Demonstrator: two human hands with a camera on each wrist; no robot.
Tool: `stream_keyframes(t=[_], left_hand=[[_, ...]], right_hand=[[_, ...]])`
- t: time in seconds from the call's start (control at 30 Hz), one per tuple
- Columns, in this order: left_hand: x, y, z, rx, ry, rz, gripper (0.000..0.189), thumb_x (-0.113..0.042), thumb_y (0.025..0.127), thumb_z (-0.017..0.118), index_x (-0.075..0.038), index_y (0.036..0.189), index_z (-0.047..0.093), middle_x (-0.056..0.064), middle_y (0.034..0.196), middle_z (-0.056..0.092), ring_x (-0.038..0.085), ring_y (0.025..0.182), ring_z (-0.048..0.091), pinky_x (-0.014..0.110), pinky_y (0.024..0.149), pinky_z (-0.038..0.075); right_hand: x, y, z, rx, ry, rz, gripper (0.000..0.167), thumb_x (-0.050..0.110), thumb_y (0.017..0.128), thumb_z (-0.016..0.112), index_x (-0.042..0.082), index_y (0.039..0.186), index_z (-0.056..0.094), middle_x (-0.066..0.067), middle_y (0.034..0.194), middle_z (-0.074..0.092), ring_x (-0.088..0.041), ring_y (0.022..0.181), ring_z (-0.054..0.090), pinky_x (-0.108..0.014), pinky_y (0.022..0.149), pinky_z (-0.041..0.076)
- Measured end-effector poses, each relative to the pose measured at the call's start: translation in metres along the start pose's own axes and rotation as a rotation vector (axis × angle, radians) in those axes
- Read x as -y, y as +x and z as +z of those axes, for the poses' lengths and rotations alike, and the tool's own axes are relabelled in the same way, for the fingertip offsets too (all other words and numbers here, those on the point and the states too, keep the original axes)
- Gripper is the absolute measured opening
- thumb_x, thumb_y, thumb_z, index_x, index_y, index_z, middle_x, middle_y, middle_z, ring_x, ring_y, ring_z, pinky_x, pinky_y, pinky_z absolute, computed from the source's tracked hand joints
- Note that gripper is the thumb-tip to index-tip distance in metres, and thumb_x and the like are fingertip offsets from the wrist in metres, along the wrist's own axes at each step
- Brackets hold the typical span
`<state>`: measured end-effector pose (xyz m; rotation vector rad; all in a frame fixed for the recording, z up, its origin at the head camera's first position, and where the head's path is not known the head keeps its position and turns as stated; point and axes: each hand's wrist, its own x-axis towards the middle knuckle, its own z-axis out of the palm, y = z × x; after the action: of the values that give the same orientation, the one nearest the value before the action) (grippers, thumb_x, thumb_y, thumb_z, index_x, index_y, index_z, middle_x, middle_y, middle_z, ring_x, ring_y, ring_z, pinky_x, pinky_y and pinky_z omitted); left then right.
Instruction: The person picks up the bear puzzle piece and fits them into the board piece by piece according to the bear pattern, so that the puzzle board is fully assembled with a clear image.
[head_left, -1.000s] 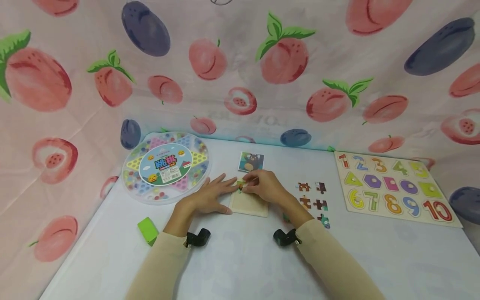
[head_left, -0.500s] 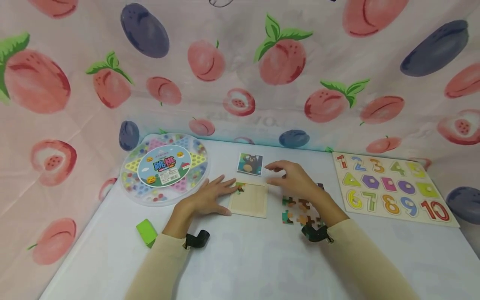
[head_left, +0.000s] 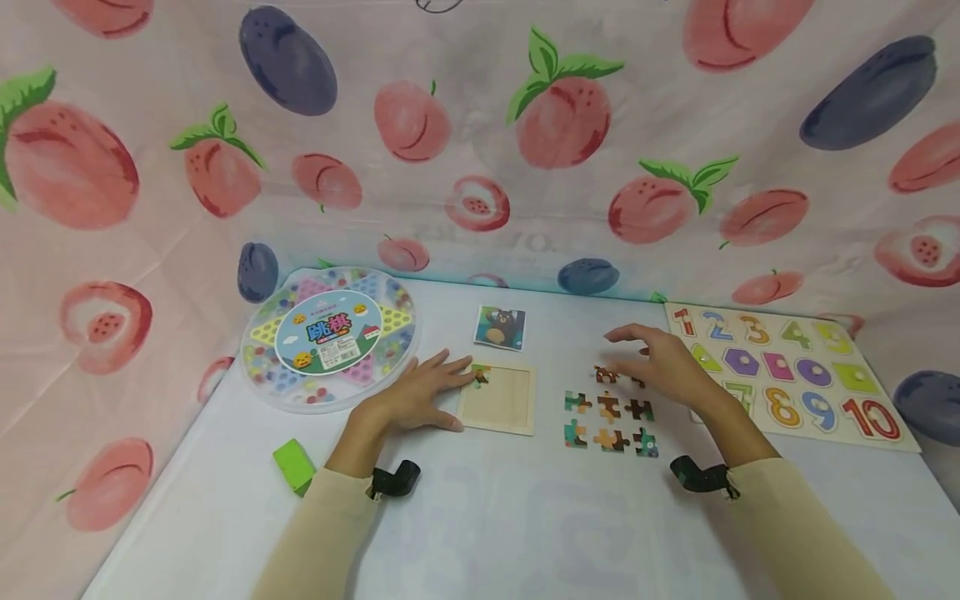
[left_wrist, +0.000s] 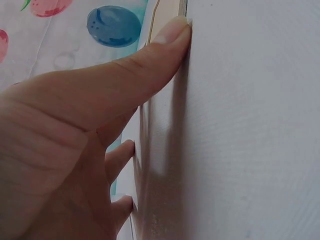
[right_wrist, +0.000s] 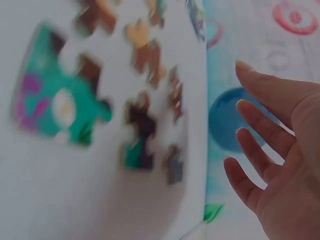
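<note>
A shallow wooden puzzle tray [head_left: 497, 410] lies on the white table, with one green and brown jigsaw piece [head_left: 481, 377] in its upper left corner. My left hand [head_left: 415, 393], fingers spread, rests along the tray's left side; the left wrist view shows the thumb [left_wrist: 125, 75] touching the tray's edge. My right hand [head_left: 671, 371] hovers over the top right of several loose jigsaw pieces [head_left: 608, 407], laid in rows right of the tray. Its fingers [right_wrist: 260, 125] are apart and hold nothing in the right wrist view. Part of the top row is hidden by that hand.
A bear picture card [head_left: 499, 327] lies behind the tray. A round Chinese checkers set [head_left: 330, 333] stands at left, a green block [head_left: 294, 465] nearer me. A number and shape board [head_left: 795, 375] lies at right. A fruit-patterned cloth [head_left: 480, 125] hangs behind the table.
My right hand has let go of the piece in the tray's upper left corner and moved right, over the loose pieces. My left hand has stayed at the tray.
</note>
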<state>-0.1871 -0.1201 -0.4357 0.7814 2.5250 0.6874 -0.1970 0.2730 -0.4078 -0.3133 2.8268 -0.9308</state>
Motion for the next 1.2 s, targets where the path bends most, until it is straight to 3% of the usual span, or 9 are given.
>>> stream_keyframes(t=[0.23, 0.37, 0.57, 1.2], left_hand=[[0.001, -0.001, 0.001, 0.002, -0.016, 0.006, 0.084, -0.034, 0.083, 0.083, -0.018, 0.156, 0.044, 0.002, 0.171, 0.026, 0.036, 0.162, 0.007, 0.07, 0.127, -0.001], [0.001, -0.001, 0.001, 0.005, -0.024, 0.004, 0.084, -0.034, 0.083, 0.082, -0.019, 0.156, 0.043, 0.001, 0.172, 0.025, 0.036, 0.163, 0.006, 0.068, 0.127, -0.002], [0.001, 0.0, 0.001, 0.002, -0.018, 0.008, 0.083, -0.034, 0.084, 0.082, -0.018, 0.156, 0.044, 0.002, 0.171, 0.026, 0.037, 0.162, 0.007, 0.069, 0.127, -0.001], [0.0, -0.002, 0.0, -0.002, -0.02, 0.008, 0.083, -0.034, 0.084, 0.082, -0.018, 0.156, 0.044, 0.002, 0.171, 0.026, 0.038, 0.162, 0.007, 0.07, 0.127, -0.001]], right_hand=[[-0.019, -0.002, 0.004, 0.056, -0.026, 0.056, 0.039, 0.021, 0.093, 0.075, 0.015, 0.13, 0.067, -0.018, 0.146, 0.059, -0.041, 0.14, 0.048, -0.066, 0.111, 0.043], [-0.026, -0.001, 0.009, 0.076, -0.029, 0.037, 0.035, 0.02, 0.091, 0.077, 0.016, 0.125, 0.071, -0.018, 0.142, 0.062, -0.041, 0.139, 0.049, -0.065, 0.112, 0.041], [-0.031, 0.001, 0.015, 0.04, -0.07, -0.024, 0.032, 0.017, 0.088, 0.079, 0.014, 0.119, 0.075, -0.019, 0.133, 0.068, -0.042, 0.132, 0.056, -0.063, 0.108, 0.045], [-0.031, 0.005, 0.02, -0.012, -0.086, -0.014, 0.025, 0.017, 0.088, 0.079, 0.014, 0.113, 0.078, -0.019, 0.128, 0.071, -0.042, 0.128, 0.058, -0.062, 0.106, 0.046]])
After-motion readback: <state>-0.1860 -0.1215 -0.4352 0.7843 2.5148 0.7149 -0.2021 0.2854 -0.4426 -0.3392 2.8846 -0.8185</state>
